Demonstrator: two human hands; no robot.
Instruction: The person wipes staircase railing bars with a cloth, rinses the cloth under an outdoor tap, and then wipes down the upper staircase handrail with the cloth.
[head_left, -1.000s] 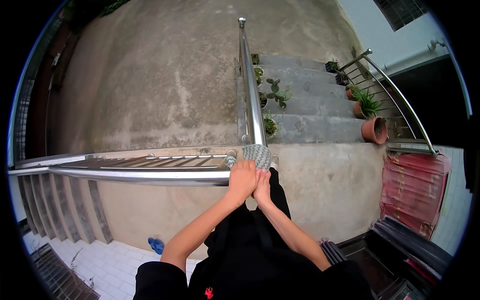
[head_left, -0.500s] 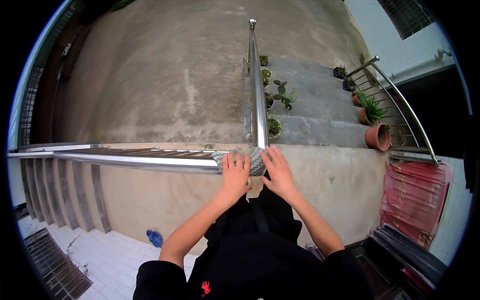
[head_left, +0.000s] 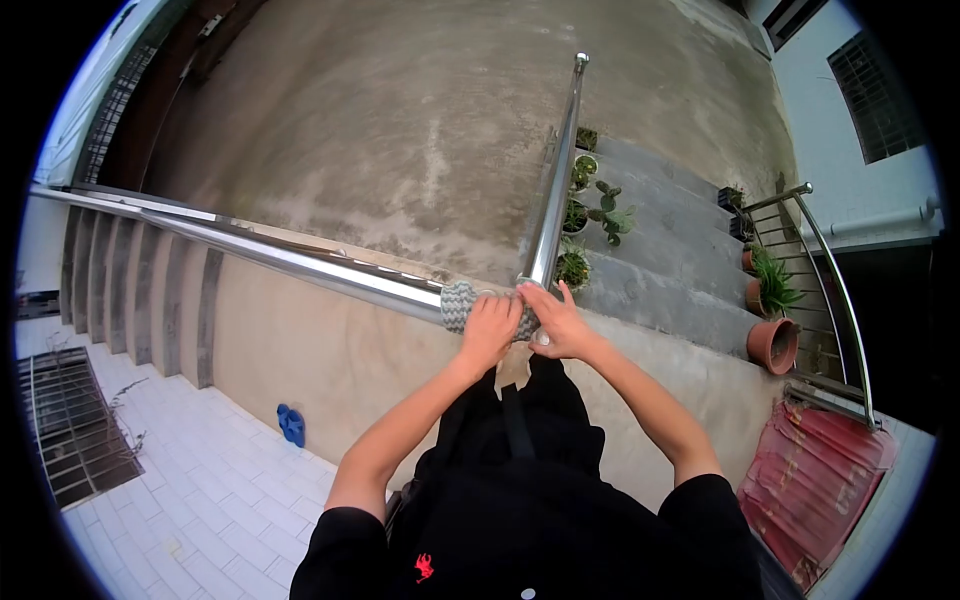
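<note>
A grey knitted cloth (head_left: 458,306) lies around the corner where two shiny metal handrails (head_left: 560,190) meet. My left hand (head_left: 490,328) rests on the cloth with its fingers bent over it, gripping it against the rail. My right hand (head_left: 556,322) is at the cloth's right end, fingers spread apart, the forefinger reaching over the corner and the thumb below. Part of the cloth is hidden under both hands.
Grey steps (head_left: 660,240) with potted plants run down beyond the rail. A terracotta pot (head_left: 773,346) and a red covering (head_left: 815,480) are at the right. Blue slippers (head_left: 291,425) lie at lower left, near more stairs (head_left: 140,290).
The view has turned, so the rails now slant. Both hands were together at the corner, then spread flat over the cloth; now my left fingers are bent and my right hand is turned inward.
</note>
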